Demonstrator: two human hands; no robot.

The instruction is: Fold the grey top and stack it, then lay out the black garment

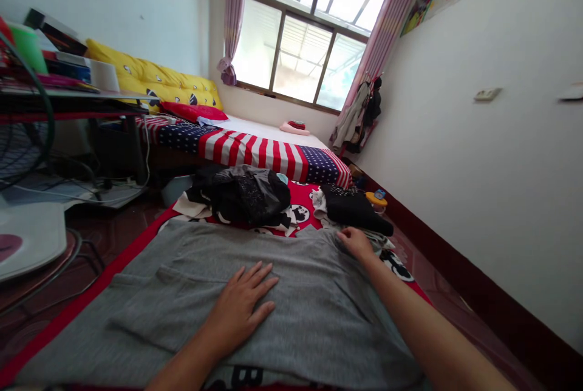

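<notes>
A grey knit garment (191,282) lies spread over a red patterned cloth (308,192), with a few creases across it. My left hand (246,303) rests flat on the middle of the garment, fingers spread. At the garment's far right corner, my right hand (356,241) has its fingers bent and pinched on the grey fabric. Just beyond that hand sits a folded black garment (353,212) on top of other folded clothes. A heap of dark clothes (243,193) lies past the garment's far edge.
A bed with a stars-and-stripes cover (255,151) stands at the back below the window. On the left are a cluttered desk (68,98) and a white stool seat (31,236). Clothes hang (357,115) in the far right corner. A white wall (455,160) runs along the right.
</notes>
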